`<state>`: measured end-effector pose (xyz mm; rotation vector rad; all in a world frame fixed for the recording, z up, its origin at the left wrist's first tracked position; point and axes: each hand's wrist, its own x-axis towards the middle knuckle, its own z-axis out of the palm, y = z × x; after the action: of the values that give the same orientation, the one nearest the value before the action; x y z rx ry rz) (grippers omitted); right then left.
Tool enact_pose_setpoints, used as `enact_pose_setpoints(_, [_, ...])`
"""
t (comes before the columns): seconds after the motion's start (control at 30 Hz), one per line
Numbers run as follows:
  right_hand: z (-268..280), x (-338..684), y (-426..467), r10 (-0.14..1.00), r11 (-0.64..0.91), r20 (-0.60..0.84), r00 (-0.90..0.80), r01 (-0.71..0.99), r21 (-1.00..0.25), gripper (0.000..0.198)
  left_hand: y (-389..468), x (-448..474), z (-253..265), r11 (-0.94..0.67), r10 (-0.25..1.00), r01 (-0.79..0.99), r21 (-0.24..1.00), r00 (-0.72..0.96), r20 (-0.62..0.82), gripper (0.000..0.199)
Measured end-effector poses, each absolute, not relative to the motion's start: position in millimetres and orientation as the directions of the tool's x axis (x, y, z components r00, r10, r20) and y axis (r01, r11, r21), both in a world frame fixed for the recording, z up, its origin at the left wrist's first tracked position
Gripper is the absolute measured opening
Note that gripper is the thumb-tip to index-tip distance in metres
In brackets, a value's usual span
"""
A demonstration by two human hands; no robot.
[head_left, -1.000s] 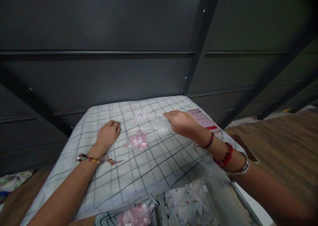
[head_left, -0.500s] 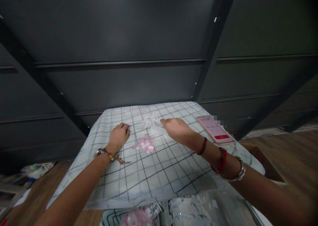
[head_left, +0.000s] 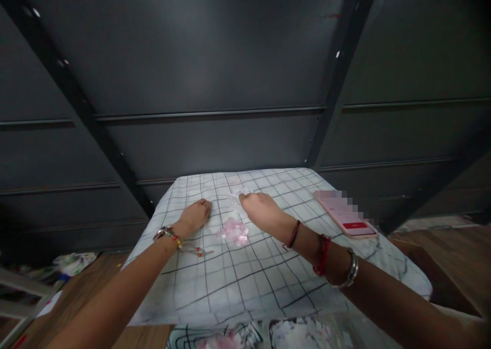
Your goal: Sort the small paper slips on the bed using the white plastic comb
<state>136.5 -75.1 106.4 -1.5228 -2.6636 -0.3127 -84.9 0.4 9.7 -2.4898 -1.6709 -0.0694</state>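
Note:
My left hand [head_left: 195,215] rests on the checked cloth [head_left: 222,287], left of a small pink heap. Its fingers are curled in, and nothing shows in them. Across the table my right hand [head_left: 264,210] is closed at the fingertips on a thin white piece [head_left: 235,202] with slat-like lines. Its exact kind is too blurred to tell, and the hand partly covers it. Between the hands and nearer to me lies the heap of pink, shiny, see-through bits [head_left: 235,231].
A pink-cased phone [head_left: 343,213] with a lit screen lies at the table's right. Along the near edge are a clear container of white pieces [head_left: 299,333] and more pink bits [head_left: 226,341]. A dark panelled wall [head_left: 215,83] stands right behind the table.
My right hand has moved left relative to the cloth with the white piece, closer to my left hand. The left fingers look more curled. The whole view has shifted.

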Motion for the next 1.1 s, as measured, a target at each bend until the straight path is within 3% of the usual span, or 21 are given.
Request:
enact_pose_setpoints(0.13, [99,129,-83,0.796,0.565,0.167,-0.582,0.813,0.142,0.026,-4,-109,10,-0.497,0.858,0.867,-0.046,0.498,0.127,0.030])
enact_pose_setpoints(0.27, [99,128,-89,0.748,0.619,0.202,-0.633,0.774,0.133,0.025,-12,-131,3,-0.511,0.844,0.860,-0.010,0.504,0.185,0.046])
enact_pose_setpoints(0.57, [76,132,-62,0.631,0.727,0.269,-0.727,0.676,0.119,0.023,-21,-160,-3,-0.514,0.846,0.856,0.053,0.496,0.195,0.049])
enact_pose_setpoints(0.83, [71,153,-67,0.378,0.896,0.354,-0.856,0.434,0.093,0.025,-26,-163,-10,-0.521,0.843,0.852,0.062,0.501,0.195,0.048])
enact_pose_setpoints(0.93, [80,168,-73,0.447,0.848,0.408,-0.796,0.523,0.091,0.027,-28,-162,-6,-0.527,0.839,0.847,0.066,0.507,0.198,0.046])
enact_pose_setpoints(1.1, [92,183,-86,0.751,0.541,0.325,-0.575,0.818,0.196,0.025,-39,-155,3,-0.547,0.828,0.834,0.073,0.526,0.193,0.045])
